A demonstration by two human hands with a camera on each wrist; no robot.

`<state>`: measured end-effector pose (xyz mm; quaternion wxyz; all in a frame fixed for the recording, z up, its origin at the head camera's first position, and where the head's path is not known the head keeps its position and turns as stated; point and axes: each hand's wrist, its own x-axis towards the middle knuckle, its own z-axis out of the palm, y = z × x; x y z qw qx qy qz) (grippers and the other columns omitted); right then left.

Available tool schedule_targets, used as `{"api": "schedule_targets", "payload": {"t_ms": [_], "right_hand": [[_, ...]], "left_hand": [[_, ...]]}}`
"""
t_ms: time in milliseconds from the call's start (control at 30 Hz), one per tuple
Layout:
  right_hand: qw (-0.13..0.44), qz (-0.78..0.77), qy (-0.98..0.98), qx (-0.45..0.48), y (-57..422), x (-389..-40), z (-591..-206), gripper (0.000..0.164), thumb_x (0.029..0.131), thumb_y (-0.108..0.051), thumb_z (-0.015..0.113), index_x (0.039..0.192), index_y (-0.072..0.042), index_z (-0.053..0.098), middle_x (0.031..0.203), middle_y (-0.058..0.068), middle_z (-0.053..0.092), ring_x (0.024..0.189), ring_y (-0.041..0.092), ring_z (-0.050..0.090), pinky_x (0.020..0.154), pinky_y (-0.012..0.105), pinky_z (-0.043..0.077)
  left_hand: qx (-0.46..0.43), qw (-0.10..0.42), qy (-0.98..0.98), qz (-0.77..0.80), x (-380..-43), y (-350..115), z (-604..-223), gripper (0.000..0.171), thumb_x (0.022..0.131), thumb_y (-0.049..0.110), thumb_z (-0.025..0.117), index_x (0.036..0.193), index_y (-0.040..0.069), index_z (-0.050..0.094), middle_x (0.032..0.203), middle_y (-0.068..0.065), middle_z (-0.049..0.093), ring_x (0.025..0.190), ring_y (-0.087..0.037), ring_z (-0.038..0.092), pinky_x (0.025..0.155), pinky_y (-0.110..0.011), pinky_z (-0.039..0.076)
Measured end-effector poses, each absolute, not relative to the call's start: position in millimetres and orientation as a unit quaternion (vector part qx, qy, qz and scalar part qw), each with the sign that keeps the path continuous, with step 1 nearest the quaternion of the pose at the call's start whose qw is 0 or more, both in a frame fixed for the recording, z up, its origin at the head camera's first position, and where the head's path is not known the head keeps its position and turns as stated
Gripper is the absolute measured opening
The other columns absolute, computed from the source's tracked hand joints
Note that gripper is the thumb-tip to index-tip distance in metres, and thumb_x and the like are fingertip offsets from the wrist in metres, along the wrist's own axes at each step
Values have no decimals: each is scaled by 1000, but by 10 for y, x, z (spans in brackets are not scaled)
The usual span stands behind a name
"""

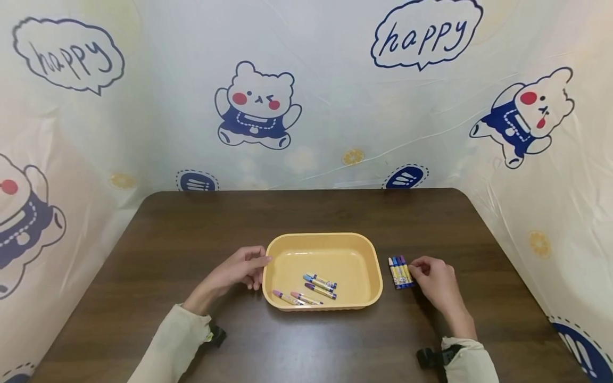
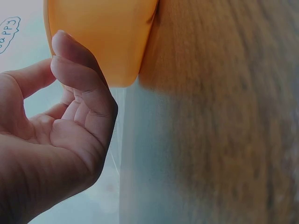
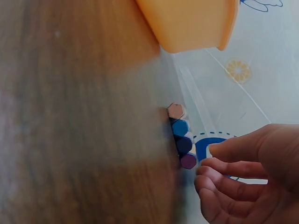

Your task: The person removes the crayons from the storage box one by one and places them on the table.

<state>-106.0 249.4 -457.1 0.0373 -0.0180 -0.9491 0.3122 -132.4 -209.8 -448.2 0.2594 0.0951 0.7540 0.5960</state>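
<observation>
In the head view a yellow plastic tray (image 1: 323, 240) stands mid-table, with several paper-wrapped crayons (image 1: 313, 298) lying loose in its front part. My left hand (image 1: 239, 270) pinches the tray's left rim between thumb and fingers; the left wrist view shows the fingertips at the edge of the tray (image 2: 103, 42). Right of the tray, several crayons (image 1: 398, 272) lie side by side in a row, their ends peach, blue, dark blue and purple. Beside the purple crayon (image 3: 188, 161) is my right hand (image 1: 438, 282), fingers loosely bent, fingertips close to it. Whether they touch cannot be told.
The dark brown wooden table (image 1: 215, 223) has rounded far corners. Behind it and at both sides hangs a pale curtain (image 1: 325, 106) printed with bears and "happy" bubbles. A black strap device (image 1: 433, 357) sits at the right wrist, another (image 1: 217, 336) at the left.
</observation>
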Motion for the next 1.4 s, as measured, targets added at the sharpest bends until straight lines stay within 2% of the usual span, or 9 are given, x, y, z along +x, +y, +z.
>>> {"api": "schedule_targets", "payload": {"t_ms": [233,400,533,700,900,1033,1133,1267,1400], "right_hand": [[73,315,-946,-28,2460,-1000,-4568,12,94,-13,68,98,-2,72,85,9,69,75,21,59,67,36,49],[120,316,-941,-24,2353,-1004,-4506,9,92,-12,70,96,-4,72,84,7,69,73,19,59,63,30,48],[163,316,-935,10,2180,-1028,-4406,5,90,-9,71,93,-5,72,79,4,68,69,16,60,59,27,48],[201,309,-926,78,1902,-1063,-4265,6,85,-4,73,91,-5,73,77,2,67,69,15,62,61,31,51],[154,299,-933,129,1568,-1117,-4161,10,85,-5,75,94,-5,73,81,3,65,70,16,58,62,31,52],[118,295,-933,169,1369,-1133,-4183,13,83,-4,77,94,-6,72,82,1,65,71,16,59,62,29,51],[74,292,-933,197,1221,-1143,-4199,16,82,-6,78,97,-6,72,86,1,66,74,17,61,64,28,51],[11,279,-934,223,1063,-1151,-4240,17,84,-11,77,100,-7,73,91,1,67,77,15,61,65,26,51],[-9,269,-931,247,947,-1164,-4331,16,85,-13,76,100,-8,73,91,0,67,78,12,60,67,28,51]], "left_hand": [[95,267,750,598,-1311,-2111,-4553,33,103,22,56,100,-11,49,67,-10,62,52,-19,57,47,-25,47],[100,263,748,602,-1309,-2113,-4564,33,103,21,55,101,-11,49,67,-10,61,53,-18,57,47,-25,46],[97,261,746,605,-1307,-2127,-4556,34,102,23,56,100,-10,49,67,-10,62,53,-18,57,47,-24,46],[93,260,745,607,-1312,-2152,-4540,34,102,23,57,99,-10,49,67,-10,62,53,-18,57,47,-24,46],[94,259,744,608,-1334,-2163,-4530,30,102,23,56,96,-6,52,67,-11,61,52,-19,57,47,-24,47],[99,263,741,610,-1339,-2158,-4537,32,103,22,55,98,-10,51,65,-9,62,51,-19,57,47,-24,47],[99,263,741,610,-1329,-2162,-4534,32,103,21,55,99,-11,51,65,-9,62,50,-18,57,47,-24,47],[96,264,739,613,-1312,-2172,-4530,30,102,22,56,97,-8,52,65,-8,62,51,-19,57,47,-24,47],[99,260,740,612,-1309,-2199,-4521,31,102,23,56,97,-8,52,66,-9,62,51,-19,57,48,-24,48]]}}
